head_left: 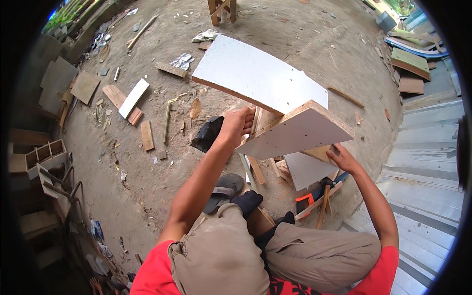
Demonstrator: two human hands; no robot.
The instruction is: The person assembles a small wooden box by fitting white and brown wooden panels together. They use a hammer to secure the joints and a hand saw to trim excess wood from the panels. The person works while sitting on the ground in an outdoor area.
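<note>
Up in front of me is a wooden assembly (pixel 255 73) of white-faced chipboard panels, joined at angles with bare wood between them. A long panel points away to the upper left, and a second panel (pixel 300 130) with small dark fastener marks faces me. My left hand (pixel 238 125) is closed round a wood edge on the assembly's left side. On the lower right, my right hand (pixel 342 159) grips another bare wood part of it, the thumb on top. The panels hide some of the joints and part of the right fingers.
Below the assembly lie a white board (pixel 307 170), wood offcuts and an orange-handled tool (pixel 305 202). A black bag (pixel 207 133) sits by my left forearm. Scrap planks (pixel 118 101) dot the dirt floor at left. Corrugated metal sheets (pixel 423 162) run along the right; a wooden stool (pixel 222 11) stands far ahead.
</note>
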